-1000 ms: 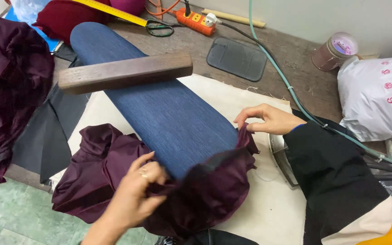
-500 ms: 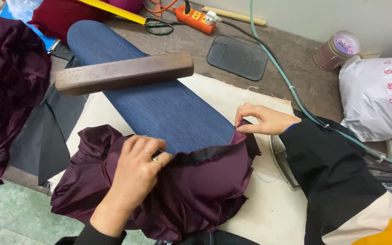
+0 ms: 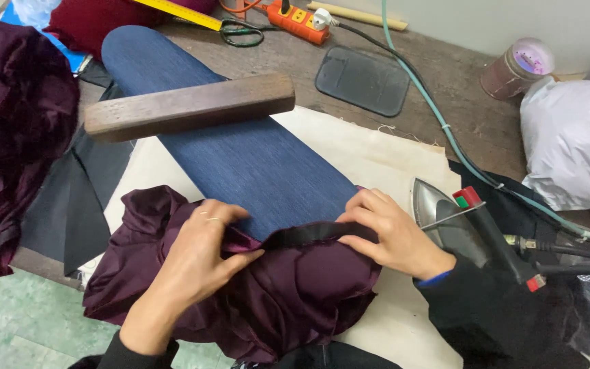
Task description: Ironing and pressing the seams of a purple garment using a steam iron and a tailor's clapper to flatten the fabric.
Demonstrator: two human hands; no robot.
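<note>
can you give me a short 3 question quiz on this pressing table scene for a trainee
1. True or false: the wooden block lies across the blue padded sleeve board.
2. Which hand is nearer the iron? A) left hand B) right hand
3. Fill in: both hands grip the dark purple garment along its ____ edge band.

Key
1. True.
2. B, the right hand; the left hand is on the far side.
3. Black.
</note>
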